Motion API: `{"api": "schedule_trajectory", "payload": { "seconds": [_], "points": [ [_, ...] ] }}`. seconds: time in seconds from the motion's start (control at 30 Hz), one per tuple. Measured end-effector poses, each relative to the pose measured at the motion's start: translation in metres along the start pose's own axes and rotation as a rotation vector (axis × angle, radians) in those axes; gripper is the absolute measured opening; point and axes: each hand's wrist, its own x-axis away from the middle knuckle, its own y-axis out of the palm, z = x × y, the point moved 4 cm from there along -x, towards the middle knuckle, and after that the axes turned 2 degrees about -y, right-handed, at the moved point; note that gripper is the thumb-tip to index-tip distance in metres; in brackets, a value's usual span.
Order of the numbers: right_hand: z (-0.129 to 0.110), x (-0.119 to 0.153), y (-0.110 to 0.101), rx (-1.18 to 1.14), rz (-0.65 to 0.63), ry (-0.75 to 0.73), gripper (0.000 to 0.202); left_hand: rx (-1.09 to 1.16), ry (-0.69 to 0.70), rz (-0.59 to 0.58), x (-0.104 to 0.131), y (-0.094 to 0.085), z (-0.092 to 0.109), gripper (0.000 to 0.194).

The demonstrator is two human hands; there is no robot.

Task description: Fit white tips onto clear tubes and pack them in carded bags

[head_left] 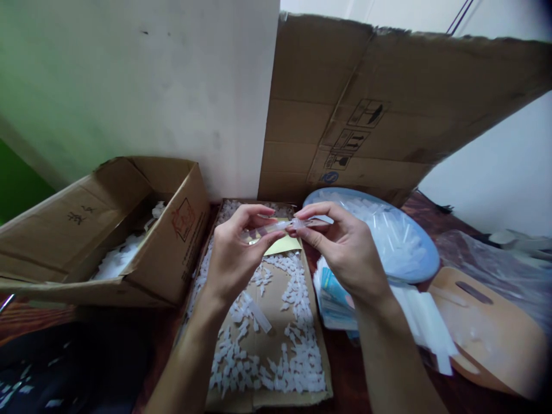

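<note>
My left hand [241, 233] is closed around a slim clear plastic tube [263, 231], held nearly level. My right hand [336, 236] pinches a small whitish plastic fitting [297, 223] at the tube's right end; whether the two are joined cannot be made out. Both hands are above a shallow cardboard tray [263, 305] strewn with many small white plastic fittings [306, 356]. Among them lies another clear tube [259, 315]. Behind my hands is a pale yellow paper [284, 245], partly covered.
An open cardboard box [164, 253] with white pieces stands left. At right are a blue basin [425, 253] of clear plastic items, a stack of printed packets [334, 296] and an orange board [495, 333]. A large cardboard sheet [388, 115] leans behind. A dark bag-like shape [86, 356] lies front left.
</note>
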Motion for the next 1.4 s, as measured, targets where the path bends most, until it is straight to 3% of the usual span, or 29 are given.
{"api": "schedule_trajectory", "payload": {
  "seconds": [0.4, 0.77, 0.83, 0.97, 1.13, 1.2, 1.3, 1.4],
  "points": [
    [0.000, 0.000, 0.001, 0.172, 0.015, -0.019, 0.010, -0.208, 0.214, -0.041, 0.001, 0.005, 0.012, 0.026],
    [0.003, 0.000, -0.003, 0.290, -0.119, 0.045, 0.016, -0.245, 0.274, -0.046, 0.003, 0.008, 0.013, 0.023],
    [0.004, -0.001, -0.003, 0.320, -0.132, 0.045, 0.023, -0.249, 0.295, -0.053, 0.004, 0.010, 0.014, 0.024],
    [0.013, -0.003, 0.001, 0.278, -0.062, 0.077, 0.058, -0.269, 0.324, -0.047, 0.006, 0.011, 0.018, 0.022],
    [0.025, -0.003, 0.006, 0.172, -0.006, 0.194, 0.072, -0.240, 0.321, -0.061, 0.005, 0.011, 0.019, 0.024],
    [0.023, -0.003, 0.006, 0.154, -0.016, 0.184, 0.065, -0.253, 0.323, -0.059, 0.004, 0.010, 0.017, 0.022],
    [0.012, -0.003, 0.005, 0.122, -0.081, 0.111, 0.031, -0.268, 0.311, -0.062, 0.003, 0.009, 0.013, 0.019],
    [0.004, -0.001, 0.006, 0.099, -0.135, 0.062, 0.025, -0.272, 0.293, -0.074, 0.002, 0.008, 0.011, 0.018]
  ]
}}
